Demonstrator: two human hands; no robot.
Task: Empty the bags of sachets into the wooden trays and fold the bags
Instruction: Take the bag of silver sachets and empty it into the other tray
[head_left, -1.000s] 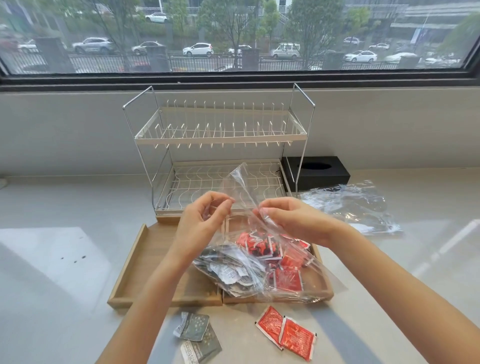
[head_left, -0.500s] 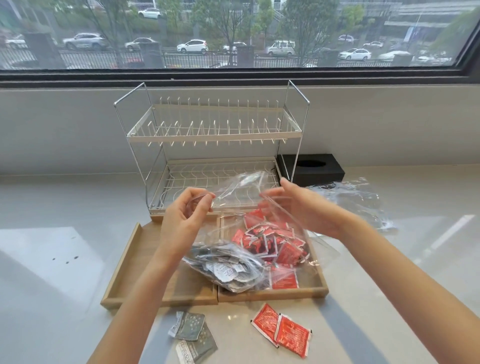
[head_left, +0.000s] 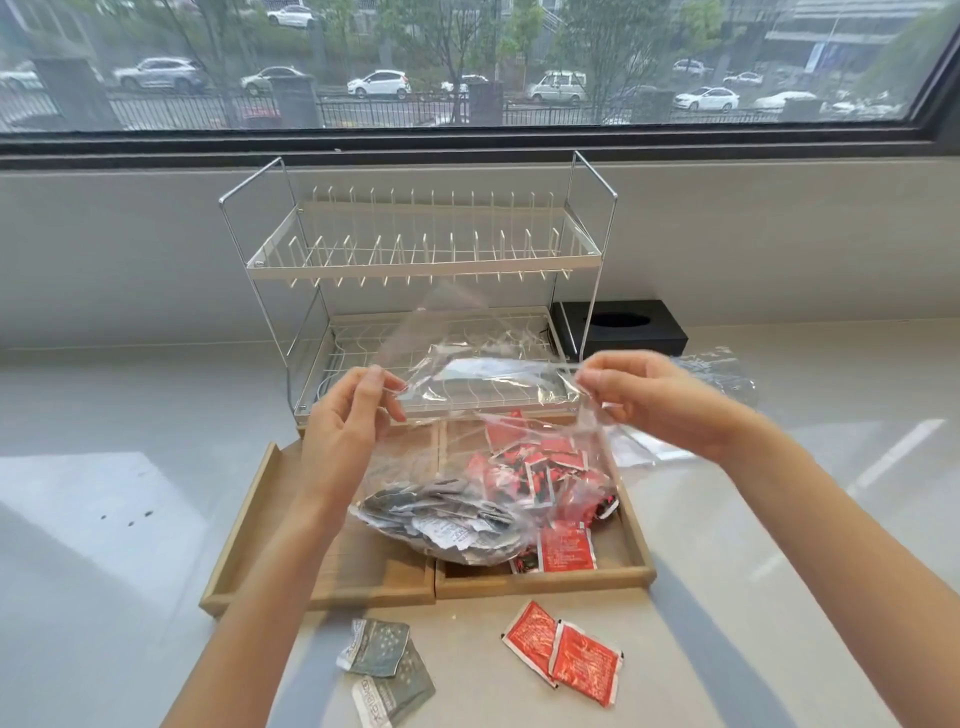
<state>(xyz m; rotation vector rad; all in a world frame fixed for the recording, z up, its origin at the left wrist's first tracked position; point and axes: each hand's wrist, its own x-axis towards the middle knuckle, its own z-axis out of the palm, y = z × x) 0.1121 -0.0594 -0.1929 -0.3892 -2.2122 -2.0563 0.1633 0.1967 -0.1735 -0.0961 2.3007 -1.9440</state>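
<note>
Both hands hold a clear plastic bag (head_left: 483, 384) stretched wide above two wooden trays. My left hand (head_left: 348, 415) pinches its left edge and my right hand (head_left: 644, 395) pinches its right edge. Below it, a second clear bag of grey sachets (head_left: 447, 519) rests across the join of the trays. Red sachets (head_left: 535, 467) are heaped in the right wooden tray (head_left: 623, 574). The left wooden tray (head_left: 260, 530) shows bare wood on its left side.
Two grey sachets (head_left: 384, 660) and two red sachets (head_left: 563, 657) lie loose on the counter in front of the trays. A white two-tier dish rack (head_left: 415, 260) stands behind, with a black tissue box (head_left: 623, 327) and another crumpled clear bag (head_left: 727, 374) at the right.
My hands have moved apart and upward, pulling the clear bag from a bunched pinch into a wide stretched sheet. The red sachets now lie in the right tray under it.
</note>
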